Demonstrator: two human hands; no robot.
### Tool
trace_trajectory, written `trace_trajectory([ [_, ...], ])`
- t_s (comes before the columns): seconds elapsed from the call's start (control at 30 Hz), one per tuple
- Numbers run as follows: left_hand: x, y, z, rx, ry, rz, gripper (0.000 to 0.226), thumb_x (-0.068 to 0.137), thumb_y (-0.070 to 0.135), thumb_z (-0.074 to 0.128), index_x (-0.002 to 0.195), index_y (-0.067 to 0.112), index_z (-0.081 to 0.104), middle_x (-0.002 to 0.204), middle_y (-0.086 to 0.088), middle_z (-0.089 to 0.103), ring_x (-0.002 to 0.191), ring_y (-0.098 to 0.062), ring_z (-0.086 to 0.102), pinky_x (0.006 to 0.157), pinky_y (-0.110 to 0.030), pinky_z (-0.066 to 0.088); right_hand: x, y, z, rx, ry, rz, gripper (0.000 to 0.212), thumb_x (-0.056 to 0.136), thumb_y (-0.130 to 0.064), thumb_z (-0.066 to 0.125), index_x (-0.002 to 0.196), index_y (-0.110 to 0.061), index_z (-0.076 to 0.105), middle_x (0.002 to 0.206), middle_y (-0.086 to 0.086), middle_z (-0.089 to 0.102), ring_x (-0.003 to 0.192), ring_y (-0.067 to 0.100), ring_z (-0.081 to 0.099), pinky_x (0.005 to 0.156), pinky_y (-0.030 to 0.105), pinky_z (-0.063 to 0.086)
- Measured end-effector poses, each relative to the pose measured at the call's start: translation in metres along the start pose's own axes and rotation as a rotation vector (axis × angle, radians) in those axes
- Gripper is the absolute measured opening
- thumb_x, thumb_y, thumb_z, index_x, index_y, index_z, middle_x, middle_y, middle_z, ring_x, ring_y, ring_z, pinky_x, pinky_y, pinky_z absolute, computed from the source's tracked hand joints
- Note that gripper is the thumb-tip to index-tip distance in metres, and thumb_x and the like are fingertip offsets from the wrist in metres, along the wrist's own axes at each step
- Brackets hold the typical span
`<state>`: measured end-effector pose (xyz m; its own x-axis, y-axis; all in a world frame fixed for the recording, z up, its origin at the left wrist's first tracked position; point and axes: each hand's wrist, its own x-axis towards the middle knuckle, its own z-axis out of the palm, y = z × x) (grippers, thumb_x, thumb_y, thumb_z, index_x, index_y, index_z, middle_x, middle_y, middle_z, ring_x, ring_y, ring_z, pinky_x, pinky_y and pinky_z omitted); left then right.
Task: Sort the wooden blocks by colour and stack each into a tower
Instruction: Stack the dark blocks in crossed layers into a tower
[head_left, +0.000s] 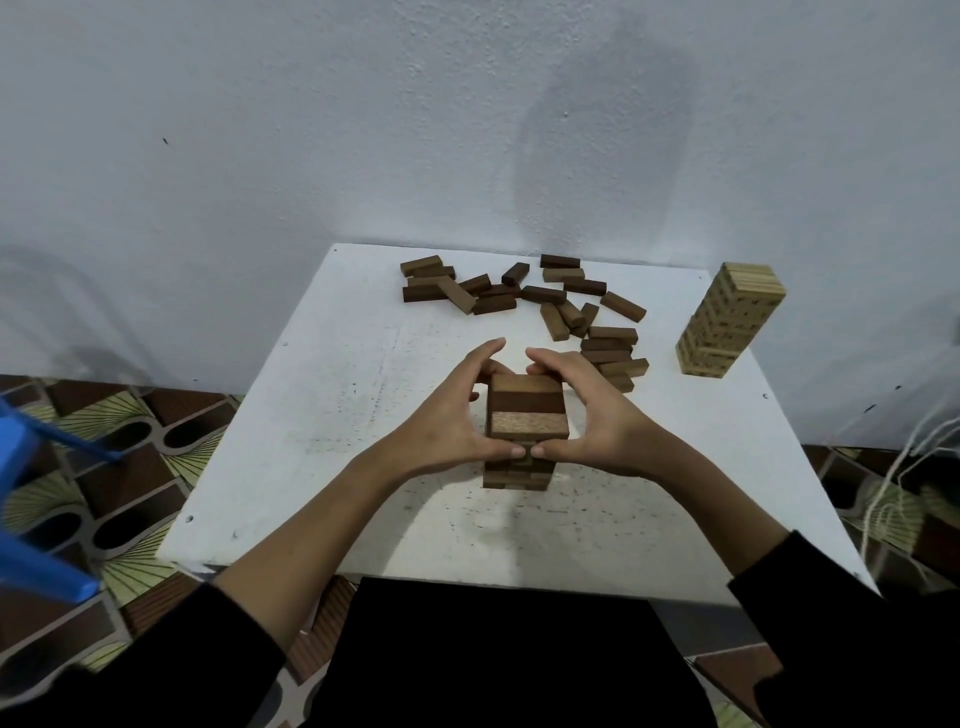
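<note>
Two hands, your left hand and right hand, cup the dark brown wooden block tower, fingers curled round its sides. Loose stiff blocks slide easily; squeeze gently, low down.

Two towers of rectangular wooden blocks are counted: one dark brown tower and one pale, light-wood tower. Roughly two dozen loose dark brown wooden blocks are seen scattered; the exact number cannot be told. Three blocks are counted on the dark tower's top layer.
</note>
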<state>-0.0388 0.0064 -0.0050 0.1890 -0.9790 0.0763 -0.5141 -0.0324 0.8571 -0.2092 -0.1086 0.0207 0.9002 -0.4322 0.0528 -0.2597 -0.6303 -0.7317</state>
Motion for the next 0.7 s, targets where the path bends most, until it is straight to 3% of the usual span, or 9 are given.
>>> trace_trajectory([
  [0.27,-0.0016,0.0013,0.0012,0.002,0.015,0.001,0.104,0.066,0.019,0.086,0.147,0.023,0.02,0.118,0.016,0.046,0.12,-0.007,0.046,0.098,-0.012,0.031,0.0,-0.0027,0.0004,-0.027,-0.005,0.01,0.092,0.07,-0.017,0.081,0.144,-0.024,0.027,0.125,-0.008,0.041,0.12,0.005,0.039,0.102,0.022,0.034],
  [0.53,-0.0044,0.0054,0.0032,-0.034,0.021,-0.019,0.106,0.06,0.035,0.079,0.147,0.025,0.02,0.123,0.007,0.047,0.122,-0.01,0.046,0.101,-0.018,0.033,0.0006,-0.0074,0.0014,-0.057,-0.012,0.027,0.091,0.071,-0.015,0.08,0.144,-0.024,0.026,0.123,-0.008,0.038,0.12,0.008,0.037,0.106,0.03,0.036],
  [0.63,-0.0063,0.0056,0.0045,-0.066,0.018,-0.042,0.111,0.058,0.038,0.08,0.148,0.026,0.016,0.136,0.005,0.042,0.13,-0.008,0.038,0.108,-0.025,0.029,-0.0003,-0.003,0.003,-0.006,-0.009,0.043,0.096,0.07,-0.021,0.081,0.146,-0.026,0.022,0.135,-0.004,0.035,0.127,0.008,0.035,0.109,0.031,0.035],
  [0.7,-0.0096,0.0058,0.0071,-0.113,0.015,-0.07,0.118,0.057,0.043,0.081,0.149,0.028,0.01,0.151,0.006,0.028,0.139,-0.006,0.026,0.114,-0.028,0.023,-0.0038,0.0002,0.006,0.085,0.011,0.068,0.097,0.07,-0.034,0.077,0.147,-0.027,0.018,0.145,-0.005,0.029,0.132,0.006,0.03,0.108,0.02,0.03],
])
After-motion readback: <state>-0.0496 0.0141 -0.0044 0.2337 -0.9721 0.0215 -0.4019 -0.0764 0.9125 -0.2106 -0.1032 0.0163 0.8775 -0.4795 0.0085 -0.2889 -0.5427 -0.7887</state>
